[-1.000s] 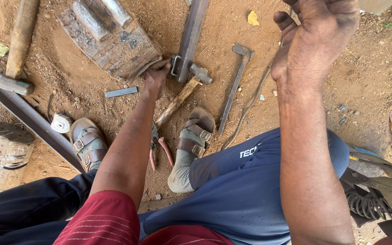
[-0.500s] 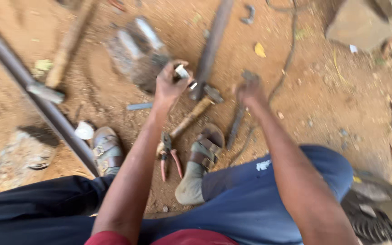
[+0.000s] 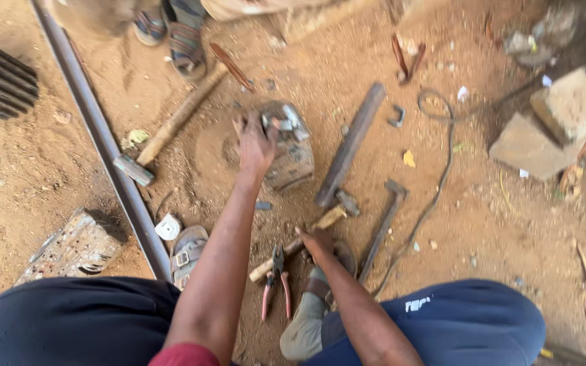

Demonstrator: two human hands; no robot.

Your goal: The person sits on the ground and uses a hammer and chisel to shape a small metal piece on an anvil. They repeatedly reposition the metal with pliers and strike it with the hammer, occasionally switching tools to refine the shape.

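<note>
My left hand (image 3: 256, 144) reaches forward and grips the near edge of a battered grey metal block (image 3: 291, 150) that sits in the sandy dirt. Closer to me, my right hand (image 3: 317, 241) is closed over the wooden handle of a small hammer (image 3: 337, 211), which lies on the ground with its steel head pointing away. Red-handled pliers (image 3: 277, 285) lie just left of that hand, beside my sandalled foot (image 3: 317, 288). My dark blue trousers fill the bottom of the view.
A flat steel bar (image 3: 351, 145) and a second, all-metal hammer (image 3: 384, 224) lie right of the block. A sledgehammer (image 3: 171, 129) and a long pipe (image 3: 103, 146) lie to the left. Stone blocks (image 3: 564, 115), a cable (image 3: 437, 179) and another person's sandalled feet (image 3: 184, 41) border the area.
The view tilted upward and forward. My left hand moved further out onto the metal block. My right hand dropped from mid-air down onto the hammer's handle.
</note>
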